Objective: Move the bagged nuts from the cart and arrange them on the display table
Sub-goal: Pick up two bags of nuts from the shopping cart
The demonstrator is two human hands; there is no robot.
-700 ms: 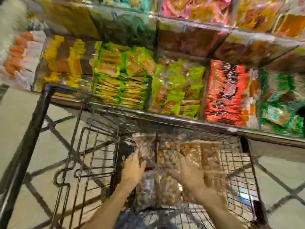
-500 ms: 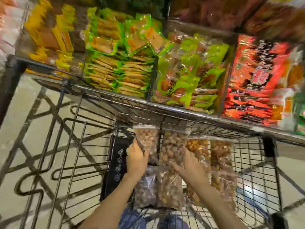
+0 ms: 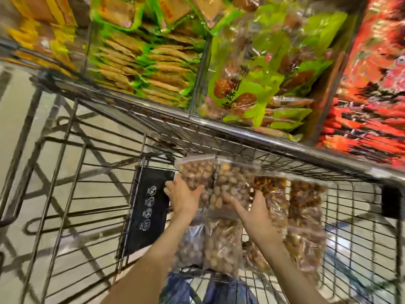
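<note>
Looked down into a wire cart parked against a display table stacked with snack packets: yellow ones at far left, green-edged ones, lime-green ones, red ones at far right. Noted a black plastic panel low in the cart, printed with small round white symbols. Found the left hand just right of it, gripping the lower end of a clear bag of nuts, thumb across the front. Saw a second bag alongside, grasped by the right hand with fingers spread over the front. Counted further nut bags lying in the cart basket, below and to the right of both hands. Glimpsed blue trousers through the mesh at the bottom.
</note>
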